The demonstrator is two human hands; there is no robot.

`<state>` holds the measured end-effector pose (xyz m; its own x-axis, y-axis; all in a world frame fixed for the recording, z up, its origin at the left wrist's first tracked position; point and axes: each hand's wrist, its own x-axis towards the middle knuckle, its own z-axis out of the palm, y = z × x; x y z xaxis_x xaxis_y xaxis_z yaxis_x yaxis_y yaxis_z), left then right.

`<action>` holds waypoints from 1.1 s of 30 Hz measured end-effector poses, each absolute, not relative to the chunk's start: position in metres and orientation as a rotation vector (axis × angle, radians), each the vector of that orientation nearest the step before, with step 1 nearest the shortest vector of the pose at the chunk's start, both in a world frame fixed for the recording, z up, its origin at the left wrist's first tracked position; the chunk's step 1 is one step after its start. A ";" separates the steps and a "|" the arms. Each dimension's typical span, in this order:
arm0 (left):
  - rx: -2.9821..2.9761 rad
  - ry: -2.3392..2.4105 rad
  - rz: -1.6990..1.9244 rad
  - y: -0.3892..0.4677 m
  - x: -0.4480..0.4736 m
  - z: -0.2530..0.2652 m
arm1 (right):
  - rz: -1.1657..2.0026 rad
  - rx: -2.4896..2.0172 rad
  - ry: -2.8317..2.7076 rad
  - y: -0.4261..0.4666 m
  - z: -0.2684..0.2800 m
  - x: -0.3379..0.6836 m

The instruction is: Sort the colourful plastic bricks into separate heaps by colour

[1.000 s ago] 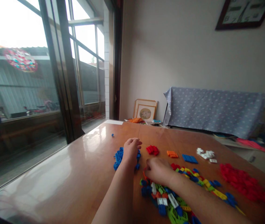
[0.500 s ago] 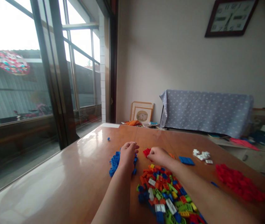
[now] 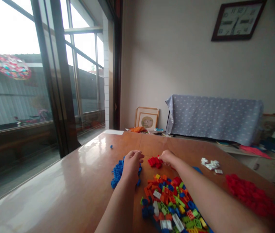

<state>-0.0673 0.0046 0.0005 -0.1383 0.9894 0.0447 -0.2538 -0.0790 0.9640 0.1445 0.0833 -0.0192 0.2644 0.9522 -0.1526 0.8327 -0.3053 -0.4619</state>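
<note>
Well, from over here I see a glossy brown table (image 3: 67, 184) beside tall windows (image 3: 58, 81); small red bricks (image 3: 154, 162) sit at the right hand's (image 3: 168, 157) fingertips, blue bricks (image 3: 117, 173) flank the left hand (image 3: 132, 163), and I can't tell whether either grasps anything

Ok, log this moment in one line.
left hand: at blue bricks | right hand: at small red pile, contact unclear | mixed bricks: on table

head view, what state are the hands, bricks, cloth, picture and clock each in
Mixed bricks, loosely heaped
Blue bricks, clustered, partly hidden
Single blue piece, lying apart
Small red group, clustered
Large red pile, heaped
White bricks, grouped
Blue slab, mostly hidden
Left hand, loosely curled
Right hand, curled at the small red group, grip unclear
Cloth, draped
Framed picture, propped up
Clock, hanging on the wall
</note>
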 end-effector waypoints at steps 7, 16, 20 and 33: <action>0.992 1.070 1.464 0.004 -0.066 0.001 | 0.837 -2.302 -1.674 0.084 -0.020 0.144; 1.007 1.077 1.433 0.003 -0.063 0.002 | 0.857 -2.162 -1.679 0.067 -0.002 0.149; 1.065 1.066 1.389 -0.002 -0.058 0.004 | 0.882 -2.002 -1.712 0.046 0.016 0.153; 1.547 1.047 1.102 -0.011 -0.028 -0.011 | 0.909 -1.567 -1.857 -0.073 0.039 0.197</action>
<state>-0.0285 -0.0112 -0.0111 0.2323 0.9581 0.1677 0.1187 -0.1990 0.9728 0.1966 -0.0727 0.0394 -0.1772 0.9840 -0.0197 0.6194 0.0960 -0.7792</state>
